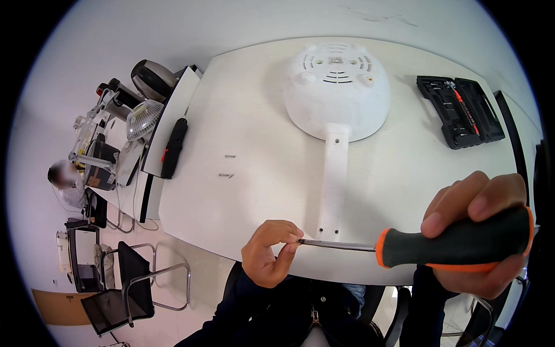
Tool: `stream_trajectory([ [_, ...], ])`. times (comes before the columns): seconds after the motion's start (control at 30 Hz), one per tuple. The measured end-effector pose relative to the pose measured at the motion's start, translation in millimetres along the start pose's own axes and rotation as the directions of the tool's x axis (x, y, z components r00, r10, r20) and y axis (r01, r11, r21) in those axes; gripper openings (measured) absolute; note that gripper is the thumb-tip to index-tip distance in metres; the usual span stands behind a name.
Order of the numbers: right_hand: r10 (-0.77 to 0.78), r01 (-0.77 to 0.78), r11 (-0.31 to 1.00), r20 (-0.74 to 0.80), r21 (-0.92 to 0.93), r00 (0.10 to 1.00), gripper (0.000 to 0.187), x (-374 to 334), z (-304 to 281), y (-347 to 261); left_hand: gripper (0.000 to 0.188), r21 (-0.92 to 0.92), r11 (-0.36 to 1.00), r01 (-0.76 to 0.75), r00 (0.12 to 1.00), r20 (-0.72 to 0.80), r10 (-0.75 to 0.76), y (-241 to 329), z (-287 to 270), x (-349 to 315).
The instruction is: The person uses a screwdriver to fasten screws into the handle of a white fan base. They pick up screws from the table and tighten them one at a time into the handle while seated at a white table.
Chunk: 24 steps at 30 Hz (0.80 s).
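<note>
Nearest the camera, a stout screwdriver [422,248] is pointing leftward, almost level, along the near edge of the surface [196,202] (how far above it is hard to judge). The right hand [488,194] is wrapping its grip around the fat hilt, while the left hand [269,251] is pinching the blade's tip between thumb and forefinger; whether a tiny screw is sitting there too, I cannot tell. Beyond the shaft, a white bowl-shaped appliance [341,110] is resting upside down, its long flat handle [335,185] reaching toward the person.

With fingertips sitting right at the point, a sudden push from the right could be jabbing them, and anything tiny pinched there could be dropping past the close edge. Small loose screws [230,156] are lying to the left, where a brushing sleeve could be scattering them. Hard pressure on the handle's near end could be tipping the rounded body.

Dark, rubbery-looking panels are meeting orange trim on the hilt, and the slim shaft is gleaming like steel. Smooth, plastic-looking white walls are curving up to slotted vents and stubby round feet; at right, a hinged black tool case [448,118] is lying unfolded.
</note>
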State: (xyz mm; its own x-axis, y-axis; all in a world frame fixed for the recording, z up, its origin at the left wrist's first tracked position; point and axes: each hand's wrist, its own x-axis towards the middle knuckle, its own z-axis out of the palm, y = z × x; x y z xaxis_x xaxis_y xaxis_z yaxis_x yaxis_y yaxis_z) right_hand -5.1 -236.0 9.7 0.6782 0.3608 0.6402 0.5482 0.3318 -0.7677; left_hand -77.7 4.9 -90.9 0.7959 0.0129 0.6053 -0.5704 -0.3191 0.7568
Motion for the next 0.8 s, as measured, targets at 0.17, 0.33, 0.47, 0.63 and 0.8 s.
stream_trajectory([
  [0.17, -0.094, 0.043, 0.976, -0.235, -0.213, 0.967, 0.046, -5, 6, 8, 0.011, -0.081, 0.996, 0.027, 1.0, -0.011, -0.028, -3, 0, 2],
  [0.33, -0.119, 0.09, 0.974, -0.133, -0.209, 0.984, 0.043, -7, 0, 7, 0.014, -0.167, 0.983, 0.073, 0.997, 0.001, -0.074, -6, 1, 0],
  [0.47, 0.09, -0.086, 0.989, 0.029, -0.119, 0.996, 0.05, -3, -1, 2, 0.014, -0.156, 0.98, 0.121, 0.992, 0.002, -0.123, -14, 0, -3],
  [0.63, -0.005, 0.044, 0.941, 0.118, -0.337, 0.993, 0.05, 10, 32, 23, 0.012, -0.082, 0.974, 0.212, 0.977, 0.024, -0.21, -18, -5, -7],
  [0.8, 0.052, 0.011, 0.926, 0.156, -0.376, 0.986, 0.043, 14, 38, 30, 0.014, -0.123, 0.935, 0.332, 0.943, 0.058, -0.327, -24, 1, -15],
])
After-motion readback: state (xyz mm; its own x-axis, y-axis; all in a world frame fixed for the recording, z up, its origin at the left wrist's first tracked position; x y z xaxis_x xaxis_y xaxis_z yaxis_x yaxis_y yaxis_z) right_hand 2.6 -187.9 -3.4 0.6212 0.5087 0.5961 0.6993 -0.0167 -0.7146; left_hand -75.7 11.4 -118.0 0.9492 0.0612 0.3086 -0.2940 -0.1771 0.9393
